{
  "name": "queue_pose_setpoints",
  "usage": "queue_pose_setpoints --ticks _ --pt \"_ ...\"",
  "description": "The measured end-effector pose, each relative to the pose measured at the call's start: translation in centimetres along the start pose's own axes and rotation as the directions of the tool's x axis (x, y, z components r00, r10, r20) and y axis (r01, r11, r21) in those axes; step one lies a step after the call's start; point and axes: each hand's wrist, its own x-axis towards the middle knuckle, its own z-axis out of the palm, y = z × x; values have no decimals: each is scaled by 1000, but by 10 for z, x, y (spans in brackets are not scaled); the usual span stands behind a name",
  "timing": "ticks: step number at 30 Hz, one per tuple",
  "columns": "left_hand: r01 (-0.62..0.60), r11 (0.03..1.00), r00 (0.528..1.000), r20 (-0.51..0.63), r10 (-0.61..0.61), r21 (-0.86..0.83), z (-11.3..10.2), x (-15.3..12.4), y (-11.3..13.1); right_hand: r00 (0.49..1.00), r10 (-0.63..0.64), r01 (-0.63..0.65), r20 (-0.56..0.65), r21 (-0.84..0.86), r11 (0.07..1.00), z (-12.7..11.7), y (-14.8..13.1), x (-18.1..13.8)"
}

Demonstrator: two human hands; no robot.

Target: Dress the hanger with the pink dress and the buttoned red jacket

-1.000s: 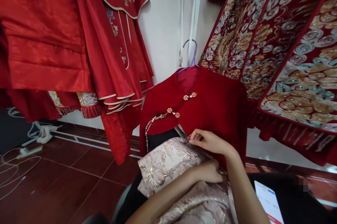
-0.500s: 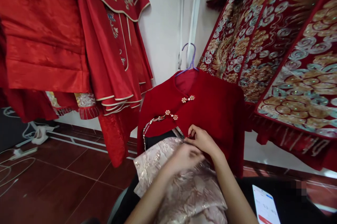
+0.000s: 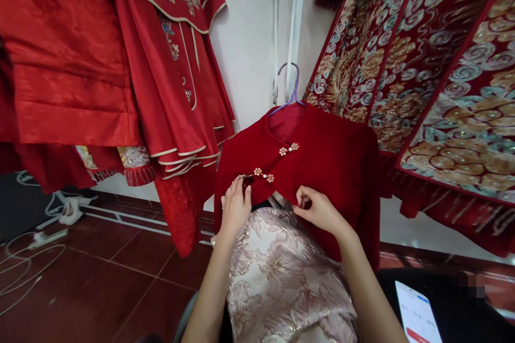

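Note:
A dark red velvet jacket (image 3: 333, 160) with pearl flower buttons (image 3: 288, 149) hangs on a purple hanger (image 3: 290, 85) against the wall. Below it lies a pale pink and gold brocade skirt (image 3: 281, 278). My left hand (image 3: 235, 206) is closed on the jacket's left front edge by the beaded tassel clasp (image 3: 263, 174). My right hand (image 3: 317, 209) pinches the jacket's lower flap edge just above the brocade.
Red satin garments (image 3: 120, 64) hang at the left, gold-embroidered red panels (image 3: 422, 64) at the right. White straps (image 3: 287, 21) run down the wall. Cables and a power strip (image 3: 44, 235) lie on the red tiled floor. A lit phone (image 3: 416, 313) rests at lower right.
My left hand rose from the brocade skirt to the jacket's left front edge and took hold of it. My right hand stayed pinched on the flap edge.

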Motion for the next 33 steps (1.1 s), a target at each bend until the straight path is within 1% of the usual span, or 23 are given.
queue_pose_setpoints --ticks 2,4,6,9,11,13,14,15,16,17,19,20,21,22,23,24,25,26,27,28,29,30,33 --pt "-44 998 999 10 45 -45 -2 -4 0 1000 14 -13 -14 44 999 -7 -9 -3" --pt "-72 994 997 -12 71 -84 -3 -10 -1 999 37 -36 -12 84 996 -13 -15 -7" --pt "-28 995 999 -36 25 -100 -4 -17 -1 999 44 -44 9 115 992 -18 -18 -10" --pt "47 996 999 -13 -48 -72 -6 -22 -3 998 38 -45 53 142 989 -24 -18 -14" --pt "50 998 999 7 -49 -36 -8 -22 -5 996 38 -49 81 148 988 -27 -20 -16" --pt "16 1000 1000 1 -16 -18 -12 -20 -8 993 40 -56 111 151 987 -30 -24 -18" --pt "-3 999 999 -34 2 -33 -15 -20 -8 991 41 -61 126 158 986 -32 -27 -19" --pt "-20 998 995 -100 13 -62 -18 -20 -7 988 42 -66 145 170 983 -33 -30 -20" --pt "-34 994 981 -195 14 -102 -20 -21 -5 985 40 -72 168 185 980 -34 -34 -21" --pt "-51 988 951 -309 4 -146 -23 -22 -2 982 37 -75 186 201 977 -36 -37 -22" --pt "-99 972 856 -517 -25 -211 -26 -27 8 979 28 -75 203 227 971 -39 -43 -24" --pt "-128 965 812 -582 -30 -228 -26 -30 15 979 23 -72 201 237 969 -41 -44 -25" --pt "-153 959 792 -610 -26 -240 -23 -33 22 981 22 -70 195 245 967 -43 -45 -26" --pt "-170 954 803 -596 -12 -247 -19 -37 29 982 24 -72 186 255 964 -45 -44 -27" --pt "-179 951 840 -543 14 -252 -13 -41 35 984 30 -77 178 266 961 -48 -44 -28" --pt "-179 950 899 -434 54 -254 -5 -45 42 985 37 -84 171 278 957 -50 -42 -29" --pt "-186 950 953 -283 112 -249 5 -49 47 985 47 -93 166 285 954 -52 -41 -30" --pt "-196 950 978 -122 170 -242 14 -52 50 985 58 -102 161 279 955 -54 -40 -30" --pt "-198 951 979 0 204 -238 22 -55 53 986 69 -108 155 256 961 -55 -39 -31" --pt "-190 949 975 68 213 -250 30 -57 53 987 77 -107 143 219 970 -55 -39 -32" --pt "-171 944 974 95 205 -282 36 -57 51 989 79 -101 127 173 980 -54 -40 -32" --pt "-141 933 980 87 179 -331 39 -57 48 991 74 -88 108 126 988 -53 -41 -32" --pt "-43 865 998 15 59 -499 41 -51 34 996 35 -39 84 46 998 -41 -43 -28"
